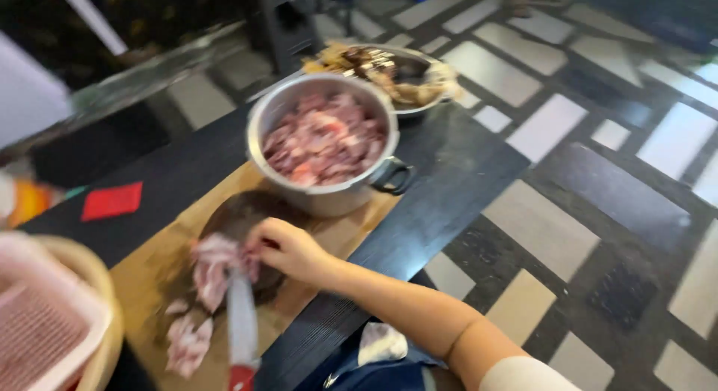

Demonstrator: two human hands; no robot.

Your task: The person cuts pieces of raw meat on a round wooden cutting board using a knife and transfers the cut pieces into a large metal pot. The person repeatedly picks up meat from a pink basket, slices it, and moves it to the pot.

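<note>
My right hand (288, 249) reaches in from the lower right and grips a pink slab of raw meat (213, 268) on a dark round chopping block (239, 211). A knife (241, 324) with a red handle end lies lengthwise just below that hand, its blade beside the meat. Whatever holds the handle is cut off by the bottom edge. More cut pieces of meat (187, 342) lie on the brown board (149, 271) under the block. My left hand is out of sight.
A steel pot (329, 200) full of chopped raw meat stands behind the block on the black table (449, 174). Behind it is a bowl of scraps (404, 73). A pink basket (37, 324) sits at the left, above a tiled floor (598, 174).
</note>
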